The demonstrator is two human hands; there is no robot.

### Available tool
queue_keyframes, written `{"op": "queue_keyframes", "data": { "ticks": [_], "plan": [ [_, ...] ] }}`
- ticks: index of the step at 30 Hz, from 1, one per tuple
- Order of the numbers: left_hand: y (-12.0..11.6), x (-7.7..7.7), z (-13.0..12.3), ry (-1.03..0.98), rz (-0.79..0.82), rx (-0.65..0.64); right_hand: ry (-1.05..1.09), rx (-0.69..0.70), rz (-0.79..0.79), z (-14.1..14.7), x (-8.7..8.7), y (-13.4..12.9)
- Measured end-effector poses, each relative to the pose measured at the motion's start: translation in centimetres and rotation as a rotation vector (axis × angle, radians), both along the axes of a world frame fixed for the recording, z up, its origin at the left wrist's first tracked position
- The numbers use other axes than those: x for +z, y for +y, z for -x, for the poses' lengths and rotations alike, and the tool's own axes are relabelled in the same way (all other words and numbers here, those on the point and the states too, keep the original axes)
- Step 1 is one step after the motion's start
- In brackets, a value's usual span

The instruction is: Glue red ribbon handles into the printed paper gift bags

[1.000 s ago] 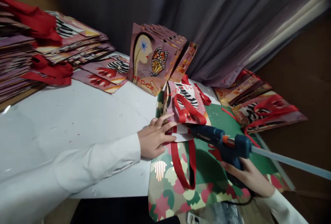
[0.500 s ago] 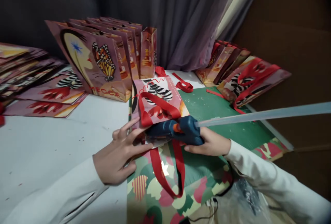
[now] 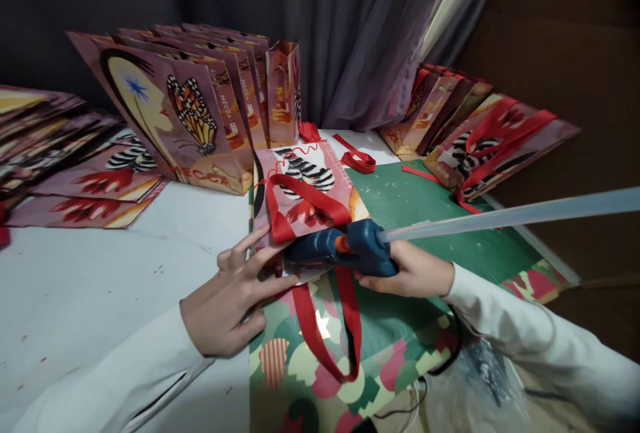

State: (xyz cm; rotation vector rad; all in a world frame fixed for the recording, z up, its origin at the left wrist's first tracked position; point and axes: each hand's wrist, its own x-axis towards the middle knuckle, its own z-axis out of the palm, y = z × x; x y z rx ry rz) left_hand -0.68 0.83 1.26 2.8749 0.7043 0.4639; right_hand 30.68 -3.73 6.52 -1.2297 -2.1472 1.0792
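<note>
A dark blue glue gun (image 3: 367,246) with an orange part lies sideways in my right hand (image 3: 417,271), its fingers wrapped round the handle. A long translucent glue stick (image 3: 500,216) sticks out of its back toward the right. Beneath the nozzle end is a pink paper bag (image 3: 345,183) with a zebra-striped print, lying flat. One red ribbon handle (image 3: 313,196) loops over its print, and another red ribbon handle (image 3: 323,359) hangs toward me. My left hand (image 3: 230,296) rests with spread fingers on the bag's left edge, beside the nozzle. The nozzle tip is hidden.
Upright printed bags (image 3: 195,113) stand at the back left, with flat bags (image 3: 100,183) stacked further left. More bags with red ribbons (image 3: 480,146) lean at the back right. A green patterned board (image 3: 410,333) lies under the work. A loose red ribbon (image 3: 360,161) lies behind.
The view has shifted slightly. Both hands and the glue gun keep nearly the same position over the bag.
</note>
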Motion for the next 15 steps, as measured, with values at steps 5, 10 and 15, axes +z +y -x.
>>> {"op": "queue_keyframes", "data": {
  "ticks": [5, 10, 15],
  "plan": [
    [-0.1, 0.0, -0.1, 0.012, 0.000, 0.012, -0.041, -0.040, 0.006, -0.3, 0.4, -0.8],
    [-0.2, 0.2, -0.2, 0.021, -0.010, 0.013, -0.087, -0.073, 0.037, -0.5, 0.6, -1.5],
    [-0.4, 0.4, -0.5, 0.034, -0.025, 0.021, -0.166, -0.133, 0.082, -0.7, 0.9, -2.0]
  ]
}}
